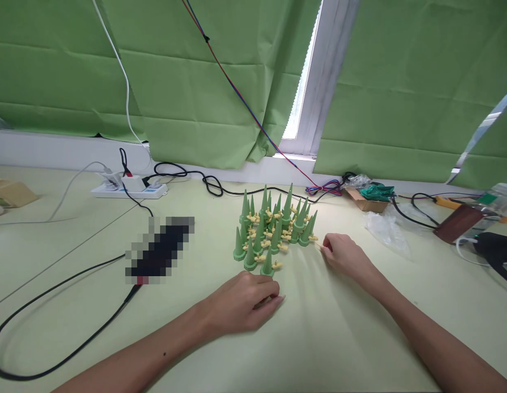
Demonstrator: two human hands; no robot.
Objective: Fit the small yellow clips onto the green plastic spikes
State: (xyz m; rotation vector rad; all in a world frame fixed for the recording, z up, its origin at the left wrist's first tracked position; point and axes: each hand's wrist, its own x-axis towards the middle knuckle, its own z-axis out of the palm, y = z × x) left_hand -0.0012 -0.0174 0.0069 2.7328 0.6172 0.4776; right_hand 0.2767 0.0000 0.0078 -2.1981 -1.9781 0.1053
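A dense cluster of green cones point(259, 243) stands upright in the middle of the table, each with small yellow side pieces that look like little valves or taps. My left hand point(247, 300) rests on the table just in front of the nearest cone point(268, 263), its fingers curled in and no object showing between thumb and forefinger. To the right of the cluster, my right hand point(341, 252) is closed in a pinch. A thin pale stick point(318, 247) juts from its fingertips toward the rightmost cone point(308, 232); whether they touch I cannot tell.
A blurred-out dark device point(161, 254) with a black cable lies at left, before a white power strip point(134, 188). At right are a small cardboard box point(366, 201), clear plastic bags point(387, 232) and a bottle of dark red liquid point(456, 222). Green curtains point(196, 82) hang behind.
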